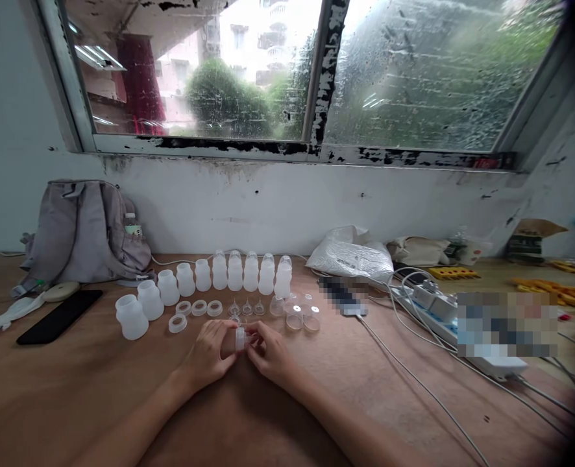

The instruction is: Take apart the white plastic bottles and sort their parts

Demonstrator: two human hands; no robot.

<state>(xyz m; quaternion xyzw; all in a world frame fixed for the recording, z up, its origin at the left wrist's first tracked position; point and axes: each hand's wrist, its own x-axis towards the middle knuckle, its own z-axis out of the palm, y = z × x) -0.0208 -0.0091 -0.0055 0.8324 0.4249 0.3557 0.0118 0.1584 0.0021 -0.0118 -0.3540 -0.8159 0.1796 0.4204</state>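
Near the table's front, my left hand is closed around a translucent white screw ring turned on its side. My right hand pinches a clear silicone bottle teat at the ring's right side; the fingertips partly hide it. Just beyond my hands lie several clear teats. To their left are several loose screw rings, and clear domed caps sit to the right. Behind them, frosted baby bottles stand in a curved row: open-necked bottles at left, capped bottles at right.
A black phone and a grey backpack are at left. At right are a charging phone with its white cable, a silvery plastic bag and a power strip with tangled cords. A wall with a window stands behind.
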